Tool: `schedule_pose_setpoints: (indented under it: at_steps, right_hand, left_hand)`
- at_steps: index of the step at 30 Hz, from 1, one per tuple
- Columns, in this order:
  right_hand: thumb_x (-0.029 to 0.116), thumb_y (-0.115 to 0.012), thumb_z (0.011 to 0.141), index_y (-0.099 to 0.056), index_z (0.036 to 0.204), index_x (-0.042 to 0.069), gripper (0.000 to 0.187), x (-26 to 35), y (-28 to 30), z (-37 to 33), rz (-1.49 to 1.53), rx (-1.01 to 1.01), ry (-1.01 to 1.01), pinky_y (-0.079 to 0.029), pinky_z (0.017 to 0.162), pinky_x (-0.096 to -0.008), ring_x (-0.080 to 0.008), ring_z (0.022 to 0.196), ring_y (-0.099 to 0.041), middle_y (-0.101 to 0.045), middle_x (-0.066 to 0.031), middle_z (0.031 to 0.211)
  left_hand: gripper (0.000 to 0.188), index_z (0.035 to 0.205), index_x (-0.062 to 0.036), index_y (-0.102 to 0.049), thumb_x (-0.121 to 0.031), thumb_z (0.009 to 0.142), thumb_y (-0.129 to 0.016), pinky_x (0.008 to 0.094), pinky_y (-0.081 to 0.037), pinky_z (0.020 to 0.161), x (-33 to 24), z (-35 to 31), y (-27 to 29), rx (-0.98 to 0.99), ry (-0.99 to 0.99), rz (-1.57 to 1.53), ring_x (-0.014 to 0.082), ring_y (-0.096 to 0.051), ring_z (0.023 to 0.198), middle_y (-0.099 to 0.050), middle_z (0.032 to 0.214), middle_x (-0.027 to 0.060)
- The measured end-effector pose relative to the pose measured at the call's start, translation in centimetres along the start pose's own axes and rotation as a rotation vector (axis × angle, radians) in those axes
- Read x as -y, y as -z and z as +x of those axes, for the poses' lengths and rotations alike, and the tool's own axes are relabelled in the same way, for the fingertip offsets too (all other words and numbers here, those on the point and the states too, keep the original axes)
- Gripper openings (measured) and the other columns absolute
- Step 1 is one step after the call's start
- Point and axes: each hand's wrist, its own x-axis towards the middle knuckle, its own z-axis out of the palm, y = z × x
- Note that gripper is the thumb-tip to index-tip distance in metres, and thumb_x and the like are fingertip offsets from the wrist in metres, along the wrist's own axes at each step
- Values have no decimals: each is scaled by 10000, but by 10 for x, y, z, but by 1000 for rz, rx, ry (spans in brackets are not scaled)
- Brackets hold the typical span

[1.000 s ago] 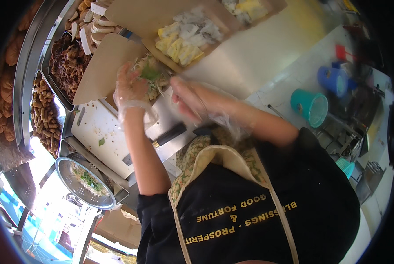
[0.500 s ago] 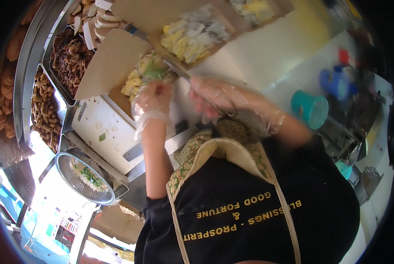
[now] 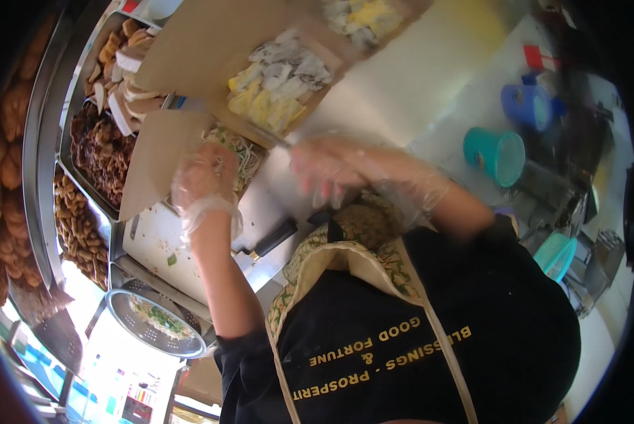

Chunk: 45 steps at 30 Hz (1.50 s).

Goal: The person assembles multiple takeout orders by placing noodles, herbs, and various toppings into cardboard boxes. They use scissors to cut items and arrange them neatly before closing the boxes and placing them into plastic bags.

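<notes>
A clear plastic glove covers my left hand [image 3: 207, 177], its fingers curled down at the near edge of an open brown cardboard box [image 3: 154, 152]. Whatever those fingers hold is hidden. Shredded pale and green vegetables [image 3: 242, 155] show in this box beside the hand. My right hand [image 3: 324, 169], also gloved, is closed around a long metal utensil [image 3: 271, 138] whose kind is blurred. That utensil points up and left, along the side of a second box. Yellow and greyish-white pieces [image 3: 278, 81] fill the second box.
A knife with a black handle [image 3: 276, 237] lies by the white cutting board [image 3: 165, 237]. Trays of browned chopped food [image 3: 105, 152] and sliced pale food [image 3: 126, 92] line the left. A metal colander [image 3: 158, 321] holds shredded vegetables. Teal [image 3: 493, 155] and blue [image 3: 525, 106] cups stand right.
My left hand has moved left and nearer in the box. Shredded vegetables now show where yellow pieces and a green clump were. The knife handle is more exposed. The whole view has shifted slightly.
</notes>
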Motion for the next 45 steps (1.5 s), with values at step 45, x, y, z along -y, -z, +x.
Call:
schedule_pose_setpoints:
  at_steps: [45]
  right_hand:
    - [232,-685,894,-579,1204,73,364,20,-267,60,-333,-301,439,-438,617,-229,-82,728,-518,-618,0,973]
  left_hand:
    - [479,1272,-205,-588,-298,817,-702,403,-476,974,536,-299,-79,-236,855,-338,329,-619,1117,-671,1181,131]
